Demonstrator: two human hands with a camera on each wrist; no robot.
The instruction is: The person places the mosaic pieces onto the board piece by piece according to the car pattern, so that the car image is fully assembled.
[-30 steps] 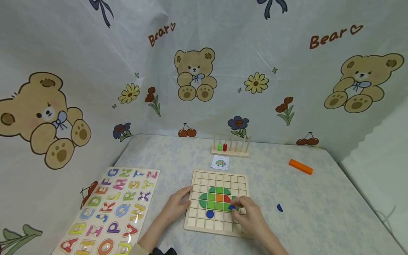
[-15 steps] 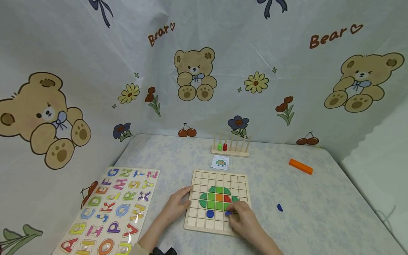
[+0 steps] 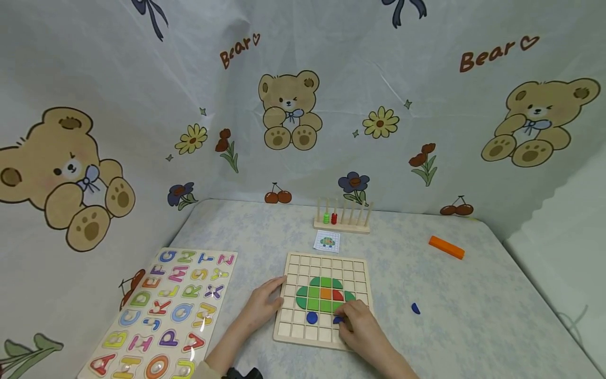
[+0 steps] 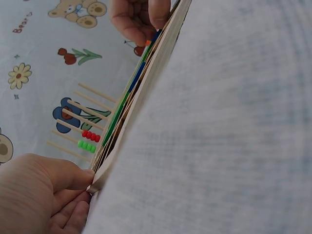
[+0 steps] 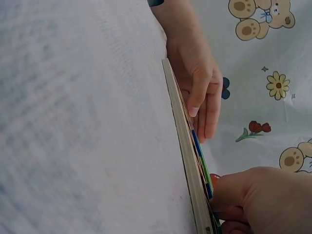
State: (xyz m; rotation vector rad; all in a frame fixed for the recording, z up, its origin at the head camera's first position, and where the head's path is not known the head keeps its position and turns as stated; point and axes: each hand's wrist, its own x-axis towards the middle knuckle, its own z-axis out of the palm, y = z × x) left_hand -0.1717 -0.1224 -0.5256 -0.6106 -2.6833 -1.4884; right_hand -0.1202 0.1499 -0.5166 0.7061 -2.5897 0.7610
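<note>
A square wooden grid board (image 3: 297,329) lies on the table, filled in the middle with green, orange and red tiles. Below the green tiles sits a blue round shape (image 3: 312,318). My right hand (image 3: 362,329) reaches over the board's lower right part and pinches a small blue half-round piece (image 3: 337,319) down against the grid. Its fingers partly cover that piece. My left hand (image 3: 261,305) rests against the board's left edge, thumb and fingertips touching it; the left wrist view shows the thumb (image 4: 73,176) at the rim.
Another blue half-round piece (image 3: 415,308) lies to the right of the board. Behind the board are a small pattern card (image 3: 326,241) and a pegged bead stand (image 3: 342,227). An orange bar (image 3: 446,247) lies at the right, an alphabet board (image 3: 156,316) at the left.
My right hand has moved left and toward me with the blue half-round piece, from the green tiles down to the row of the blue round shape. My left hand has stayed in place.
</note>
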